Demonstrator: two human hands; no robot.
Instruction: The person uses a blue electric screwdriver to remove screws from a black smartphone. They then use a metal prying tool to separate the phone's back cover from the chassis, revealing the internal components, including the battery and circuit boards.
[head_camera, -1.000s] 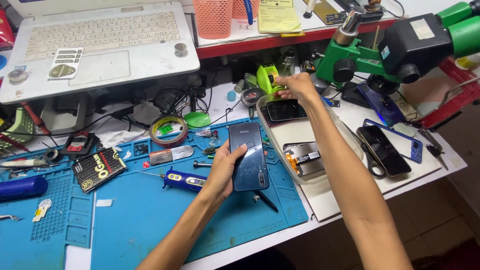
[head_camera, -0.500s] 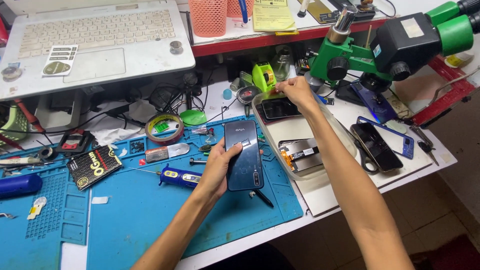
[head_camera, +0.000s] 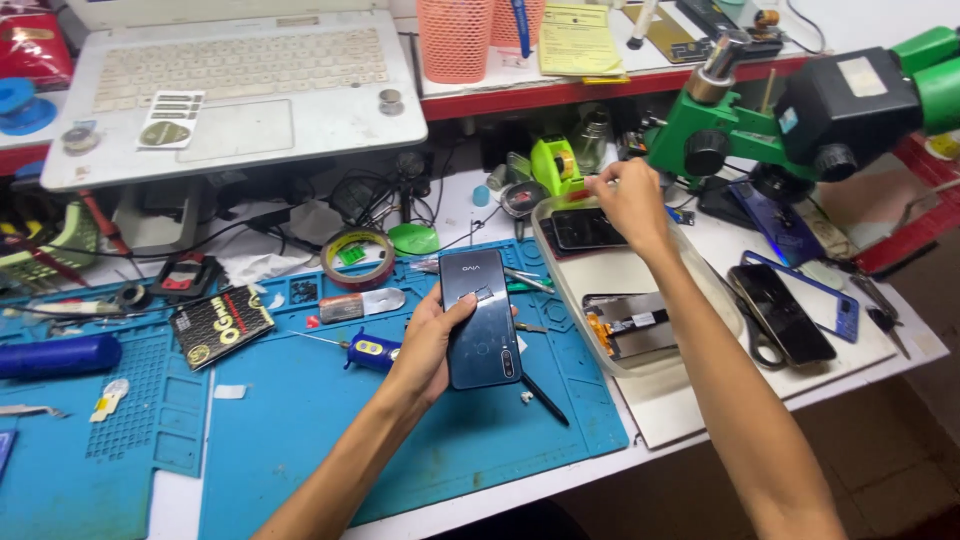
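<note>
Left hand (head_camera: 432, 345) gripping the dark blue glossy smartphone (head_camera: 481, 318) along its left edge, rear glass facing up, fingers wrapped beneath and thumb pressing on top. Keeping the handset raised slightly above, or possibly resting on, the blue silicone repair mat (head_camera: 300, 420) — contact hard to judge from this angle. Holding it flat, probably to keep the loosened back steady and the camera cluster near the lower end visible.

Right hand (head_camera: 628, 200) reaching to the far rim of the clear shallow plastic tray (head_camera: 640, 270), fingers drawn together in a pinch on something small; item itself too small to identify. Hovering just beside a black rectangular phone part (head_camera: 585, 230) lying at the tray's far end. Sitting nearer in the same tray, a dark display module with orange flex ribbon (head_camera: 630, 325), kept contained there, likely to protect loose parts from the cluttered bench.

Lying on the mat: a black slim stylus-like tool (head_camera: 545, 400) just below the handset, a blue-handled screwdriver (head_camera: 372, 350) near the left wrist, a roll of tape (head_camera: 357, 258) further back. Standing at the right rear, a green metal microscope (head_camera: 790, 120). Resting on a raised shelf behind, a white laptop (head_camera: 230, 85).
</note>
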